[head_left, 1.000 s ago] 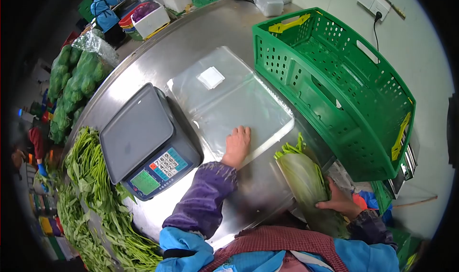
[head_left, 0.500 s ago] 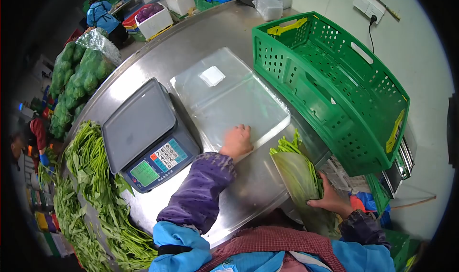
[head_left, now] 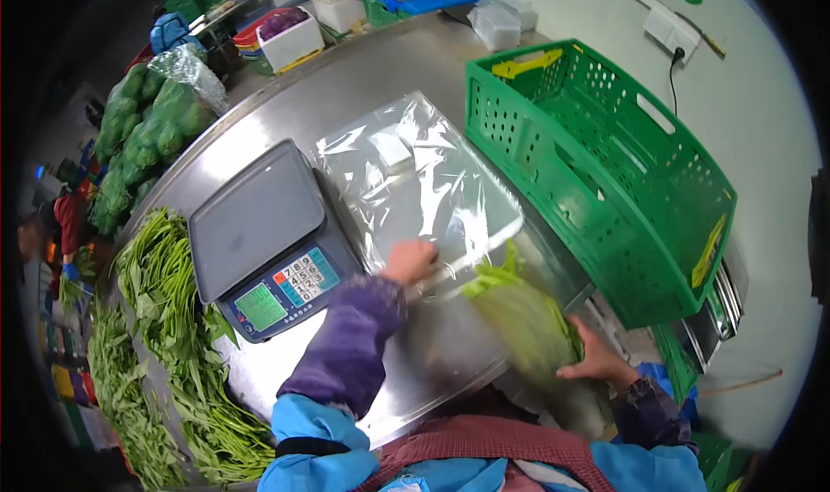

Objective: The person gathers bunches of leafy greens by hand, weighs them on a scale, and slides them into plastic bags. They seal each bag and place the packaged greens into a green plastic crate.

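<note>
My left hand (head_left: 411, 262) is closed at the near edge of a stack of clear plastic bags (head_left: 424, 181); the top film is wrinkled and raised. In my right hand (head_left: 598, 354) is a bundle of green leafy stems (head_left: 527, 319) in a clear bag, its cut ends pointing toward the stack. The bundle is smeared by motion. Left of the bags stands a grey scale (head_left: 259, 224) with a lit green display and a bare tray.
Loose leafy greens (head_left: 186, 345) lie along the left of the metal table (head_left: 363, 68). A green crate (head_left: 605, 181) stands at the right. Netted green vegetables (head_left: 143, 129) are beyond the left edge. Two co-workers are in the left background, one in blue (head_left: 170, 32), one in red (head_left: 67, 220).
My left hand has moved slightly left and closed at the bags, and the smooth top film has become wrinkled. The bagged bundle has shifted left toward the stack.
</note>
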### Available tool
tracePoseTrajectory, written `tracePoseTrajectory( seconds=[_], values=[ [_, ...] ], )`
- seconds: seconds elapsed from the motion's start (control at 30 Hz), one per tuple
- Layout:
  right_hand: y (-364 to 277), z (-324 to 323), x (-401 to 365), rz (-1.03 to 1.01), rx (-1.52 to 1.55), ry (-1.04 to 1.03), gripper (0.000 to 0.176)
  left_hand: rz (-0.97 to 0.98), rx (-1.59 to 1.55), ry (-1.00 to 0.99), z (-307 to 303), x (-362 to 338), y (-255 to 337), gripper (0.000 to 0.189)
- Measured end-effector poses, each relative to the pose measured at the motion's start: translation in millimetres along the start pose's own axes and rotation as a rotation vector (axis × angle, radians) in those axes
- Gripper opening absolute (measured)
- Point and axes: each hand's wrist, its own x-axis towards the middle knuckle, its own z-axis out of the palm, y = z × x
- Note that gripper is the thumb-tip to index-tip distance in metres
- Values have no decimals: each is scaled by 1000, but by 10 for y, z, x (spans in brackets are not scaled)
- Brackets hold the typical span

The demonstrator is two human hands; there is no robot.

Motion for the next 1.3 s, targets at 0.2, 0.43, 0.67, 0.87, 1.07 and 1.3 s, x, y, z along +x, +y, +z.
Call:
tracePoseTrajectory(
  seconds=[0.2,0.43,0.67,0.87,1.07,1.3],
  values=[
    [-623,217,319,-16,275,-372,89,-147,-597,575,-486,-243,329,11],
    [-640,354,483,63,337,-259,81,-118,-533,817,-636,-506,280,8],
    [-239,597,989,-81,185,-63,68,477,-236,636,-277,-777,1326,12],
    [-234,677,1031,-28,377,-52,68,63,-74,1004,327,-1238,1038,46],
    [-471,1088,1256,-143,339,107,78,-424,-1219,285,522,-1434,764,56],
    [-265,1146,517,-247,74,15,69,-382,-992,460,511,-1922,505,53]
  ],
)
